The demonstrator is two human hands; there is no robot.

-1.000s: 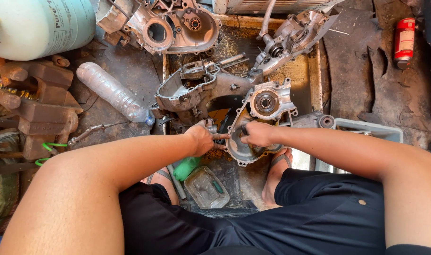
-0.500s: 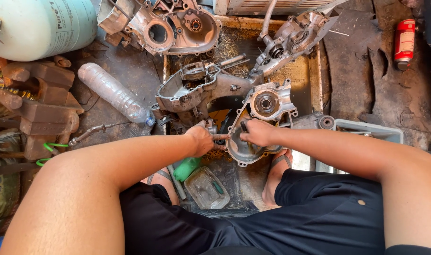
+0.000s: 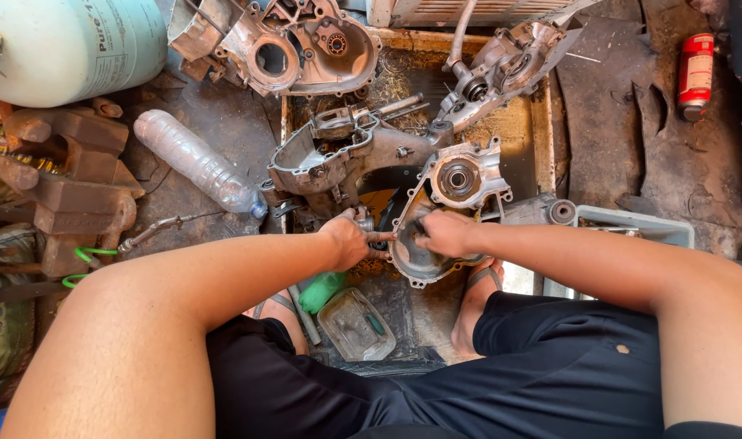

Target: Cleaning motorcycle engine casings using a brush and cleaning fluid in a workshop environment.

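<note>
Both hands on the engine case half [image 3: 436, 219] at the near edge of the oily metal tray [image 3: 542, 122], between the sandalled feet.

Left hand [image 3: 347, 241] is closed around a small metal fitting at the case's left rim; what exactly it pinches is too small to tell. Right hand [image 3: 444, 233] is curled over the rim of the case's lower bowl, fingers wrapped on the edge; a thin tool may sit under them, cannot confirm.

Judgement on doing it well: keep the right hand as the brace, press the case down against the tray floor so it does not rock, and let the left hand do the fine work. Grease everywhere, so grip on edges, not on flat faces.

Orientation: the case lies open side up. Its long axis runs from the bowl near the hands to the bearing boss [image 3: 458, 177] further out, tilted slightly right, pointing toward the tray's far edge.

Other case halves [image 3: 338, 150] lie further up the tray, apart from this one.
</note>
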